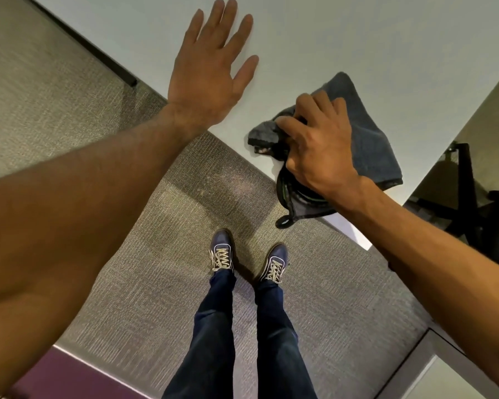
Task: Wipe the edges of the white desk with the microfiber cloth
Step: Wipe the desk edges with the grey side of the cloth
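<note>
The white desk fills the top of the head view, its near edge running diagonally from upper left to lower right. A dark grey microfiber cloth lies crumpled near that edge. My right hand sits on the cloth with fingers curled into its bunched left part, gripping it. My left hand is flat with fingers spread, over the desk surface just past the edge, left of the cloth. It holds nothing.
A black cord or strap hangs off the desk edge under my right wrist. A black chair base stands at right beyond the desk's side edge. Grey carpet and my feet lie below.
</note>
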